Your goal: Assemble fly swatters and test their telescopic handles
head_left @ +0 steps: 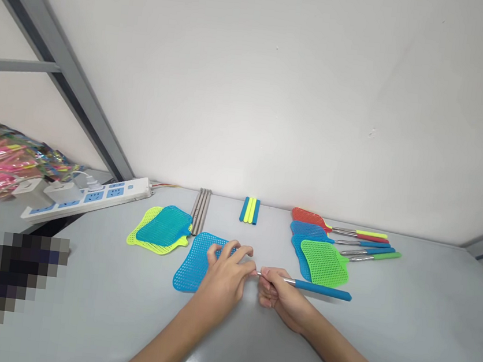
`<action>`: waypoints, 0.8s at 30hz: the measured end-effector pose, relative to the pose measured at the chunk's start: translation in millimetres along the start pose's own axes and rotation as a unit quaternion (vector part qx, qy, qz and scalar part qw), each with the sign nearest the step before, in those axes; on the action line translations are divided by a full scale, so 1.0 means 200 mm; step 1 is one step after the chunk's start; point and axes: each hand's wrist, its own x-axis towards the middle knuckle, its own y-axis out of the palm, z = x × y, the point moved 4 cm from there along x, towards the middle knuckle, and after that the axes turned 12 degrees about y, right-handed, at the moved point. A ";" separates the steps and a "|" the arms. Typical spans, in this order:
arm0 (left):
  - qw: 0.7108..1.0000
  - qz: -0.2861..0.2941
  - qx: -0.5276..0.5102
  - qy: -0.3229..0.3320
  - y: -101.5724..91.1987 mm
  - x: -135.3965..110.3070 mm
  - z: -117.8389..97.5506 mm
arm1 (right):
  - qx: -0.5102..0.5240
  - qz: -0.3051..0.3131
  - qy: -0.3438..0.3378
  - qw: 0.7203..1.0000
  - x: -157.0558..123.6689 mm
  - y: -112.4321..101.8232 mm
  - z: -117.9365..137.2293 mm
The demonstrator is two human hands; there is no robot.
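Left hand (223, 280) fingers pinch the blue swatter head (192, 268), which lies flat on the surface (381, 336) just left of them. Right hand (282, 299) fingers are wrapped round the blue-handled metal rod (320, 289), its tip almost touching the left fingers.

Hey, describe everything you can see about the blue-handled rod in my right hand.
The handle rod is a thin silvery metal shaft ending in a blue grip. It lies nearly level over the grey table, grip pointing right. The right hand pinches the metal part; its bare tip meets the fingers of the left hand, which holds a blue mesh head.
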 end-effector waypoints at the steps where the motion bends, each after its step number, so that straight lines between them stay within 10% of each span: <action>1: 1.000 -0.001 0.001 -0.001 0.00 0.00 0.00 | -0.001 0.000 0.000 1.000 0.00 0.00 0.00; 24: 1.000 -0.009 -0.027 -0.010 -0.01 -0.01 0.07 | 0.005 -0.026 -0.022 0.999 0.00 -0.01 0.02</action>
